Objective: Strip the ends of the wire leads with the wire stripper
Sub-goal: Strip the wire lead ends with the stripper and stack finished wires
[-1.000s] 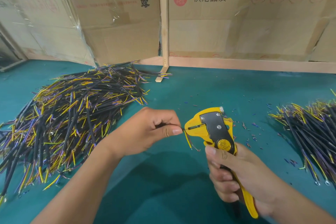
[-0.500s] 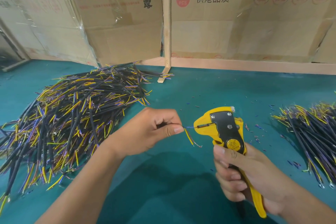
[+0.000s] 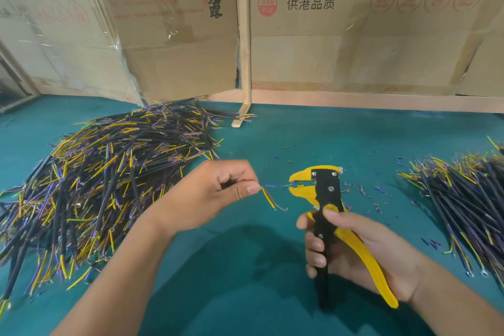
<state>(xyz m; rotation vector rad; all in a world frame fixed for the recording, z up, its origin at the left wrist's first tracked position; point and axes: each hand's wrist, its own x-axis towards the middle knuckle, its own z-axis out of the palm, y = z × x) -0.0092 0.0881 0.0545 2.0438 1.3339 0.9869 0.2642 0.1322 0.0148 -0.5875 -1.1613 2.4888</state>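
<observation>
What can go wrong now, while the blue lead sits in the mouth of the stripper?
1. The left hand pinches the blue lead only at its end, so it may slip or bend when the wire stripper squeezes.
2. The yellow lead hangs loose just below the mouth and might get caught too.
3. The right hand holds the tool in the air, so the thin lead may sit crooked and strip badly.

right wire pile (image 3: 469, 199): cut by edge | lead (image 3: 274, 186) body: hidden in left hand (image 3: 218, 194)
</observation>
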